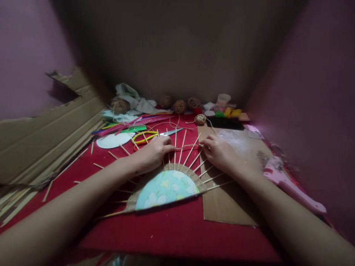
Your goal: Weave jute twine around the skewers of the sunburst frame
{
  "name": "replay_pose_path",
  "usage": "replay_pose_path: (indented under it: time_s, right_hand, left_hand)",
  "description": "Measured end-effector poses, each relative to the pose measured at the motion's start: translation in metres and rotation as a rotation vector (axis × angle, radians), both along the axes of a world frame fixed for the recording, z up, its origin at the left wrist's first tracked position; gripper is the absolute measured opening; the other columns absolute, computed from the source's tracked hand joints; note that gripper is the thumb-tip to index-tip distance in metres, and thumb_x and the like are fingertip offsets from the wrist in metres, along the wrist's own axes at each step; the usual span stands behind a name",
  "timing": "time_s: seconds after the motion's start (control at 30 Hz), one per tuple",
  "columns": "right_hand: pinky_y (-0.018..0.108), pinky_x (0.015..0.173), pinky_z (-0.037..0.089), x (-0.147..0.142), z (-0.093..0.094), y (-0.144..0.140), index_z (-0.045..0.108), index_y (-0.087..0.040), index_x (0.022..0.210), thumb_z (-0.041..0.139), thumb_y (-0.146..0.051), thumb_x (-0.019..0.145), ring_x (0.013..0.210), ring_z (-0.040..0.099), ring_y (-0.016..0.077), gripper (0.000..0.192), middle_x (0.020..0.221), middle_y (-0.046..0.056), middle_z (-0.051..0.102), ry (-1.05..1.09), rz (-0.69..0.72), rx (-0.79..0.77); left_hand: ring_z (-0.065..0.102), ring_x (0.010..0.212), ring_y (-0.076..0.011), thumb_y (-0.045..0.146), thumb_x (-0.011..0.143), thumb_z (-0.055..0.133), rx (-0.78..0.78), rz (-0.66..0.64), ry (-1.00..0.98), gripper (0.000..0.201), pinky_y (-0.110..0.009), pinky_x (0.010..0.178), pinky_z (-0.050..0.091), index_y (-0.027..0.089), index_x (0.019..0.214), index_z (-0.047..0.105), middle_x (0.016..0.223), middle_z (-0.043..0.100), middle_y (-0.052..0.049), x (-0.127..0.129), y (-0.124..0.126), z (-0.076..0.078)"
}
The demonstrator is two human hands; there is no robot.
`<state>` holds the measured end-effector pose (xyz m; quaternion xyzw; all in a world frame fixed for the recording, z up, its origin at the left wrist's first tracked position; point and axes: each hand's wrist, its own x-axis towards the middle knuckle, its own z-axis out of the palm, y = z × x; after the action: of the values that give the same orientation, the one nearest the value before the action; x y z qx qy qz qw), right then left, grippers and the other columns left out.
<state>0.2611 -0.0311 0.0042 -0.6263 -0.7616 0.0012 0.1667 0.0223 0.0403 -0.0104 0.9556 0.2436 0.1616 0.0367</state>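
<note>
1. The table (177,236) is covered in red cloth, and everything below is placed relative to the half-round woven piece (169,186) that lies near its middle.
2. A flat cardboard sheet (230,207) lies just right of the woven piece, partly under its right edge.
3. The woven piece has a flowered blue centre, a band of weaving around it and thin sticks (184,146) fanning outward.
4. The left hand (152,151) rests on the sticks at its upper left, fingers curled narrowly and pinching a strand of twine (188,146).
5. The right hand (220,151) sits at its upper right, fingers bent around the same strand among the sticks.
6. A pink glue gun (288,184) lies well to its right.
7. Yellow-handled scissors (152,136) lie just behind it, beyond the left hand.
8. A small twine ball (200,119) sits further behind it.
</note>
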Motion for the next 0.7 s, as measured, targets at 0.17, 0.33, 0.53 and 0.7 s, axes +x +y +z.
replay_pose_path:
  time_s: [0.17, 0.33, 0.53, 0.7]
  right_hand:
    - [0.028, 0.066, 0.04, 0.003, -0.007, 0.004, 0.07, -0.017, 0.09, 0.047, -0.013, 0.086, 0.08, 0.057, 0.0179, 0.023, 0.093, 0.009, 0.063, 0.039, 0.009, 0.043]
    - [0.027, 0.064, 0.038, 0.006, -0.014, 0.005, 0.07, -0.02, 0.086, 0.049, -0.012, 0.084, 0.08, 0.056, 0.0175, 0.023, 0.088, 0.007, 0.062, 0.063, 0.03, 0.092]
    - [0.028, 0.068, 0.041, 0.006, -0.014, 0.003, 0.069, -0.017, 0.089, 0.049, -0.012, 0.084, 0.083, 0.058, 0.0186, 0.022, 0.094, 0.009, 0.063, 0.021, 0.012, 0.09]
    - [0.029, 0.068, 0.044, 0.003, -0.011, -0.001, 0.069, -0.014, 0.094, 0.048, -0.01, 0.084, 0.084, 0.058, 0.02, 0.023, 0.098, 0.012, 0.063, -0.008, 0.022, 0.162]
  left_hand:
    - [0.054, 0.083, -0.0182, 0.008, 0.087, 0.037, 0.031, 0.001, -0.119, 0.032, -0.034, 0.077, 0.041, 0.017, 0.101, 0.065, 0.091, 0.063, -0.008, -0.002, 0.0, -0.003]
    - [0.056, 0.083, -0.018, 0.019, 0.09, 0.044, 0.13, 0.03, -0.227, 0.021, -0.033, 0.076, 0.043, 0.016, 0.096, 0.064, 0.091, 0.065, -0.008, -0.005, 0.003, -0.003]
    - [0.052, 0.069, -0.0146, 0.02, 0.088, 0.051, 0.211, 0.062, -0.251, 0.014, -0.03, 0.071, 0.04, 0.016, 0.076, 0.057, 0.07, 0.06, -0.002, -0.008, -0.004, 0.005]
    - [0.048, 0.063, -0.0139, 0.031, 0.089, 0.052, 0.22, 0.127, -0.283, 0.021, -0.028, 0.067, 0.039, 0.017, 0.073, 0.052, 0.065, 0.055, 0.0, -0.011, -0.009, 0.009]
